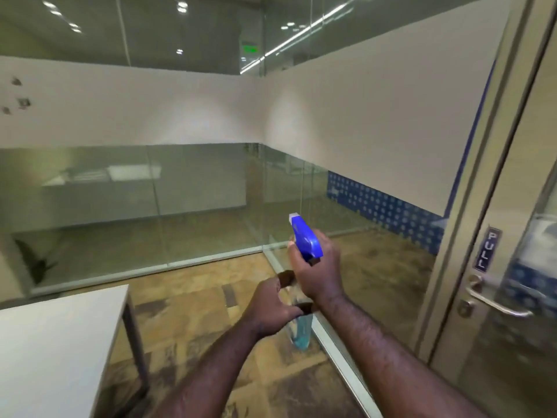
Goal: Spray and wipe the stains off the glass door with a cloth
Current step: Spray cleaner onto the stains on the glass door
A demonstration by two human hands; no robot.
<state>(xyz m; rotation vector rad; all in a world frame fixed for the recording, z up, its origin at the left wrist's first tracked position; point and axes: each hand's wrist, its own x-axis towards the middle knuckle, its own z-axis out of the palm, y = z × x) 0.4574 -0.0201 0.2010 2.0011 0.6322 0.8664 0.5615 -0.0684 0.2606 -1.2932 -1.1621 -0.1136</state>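
Beside the glass partition, mid-frame, the right hand (319,271) wraps the blue plastic trigger head (304,238) of a clear spray bottle (301,330) holding pale blue liquid. Left hand (271,309) curls loosely around the bottle's body, fingers narrow, seemingly steadying it. Framed glass door (512,297) stands at right, metal lever handle (494,300) and "PULL" sign (487,249) visible. No cloth visible. Judgement: bottle light, rigid, perhaps slick when wet; best held at the neck, forefinger on trigger. White table (57,342) lower left.
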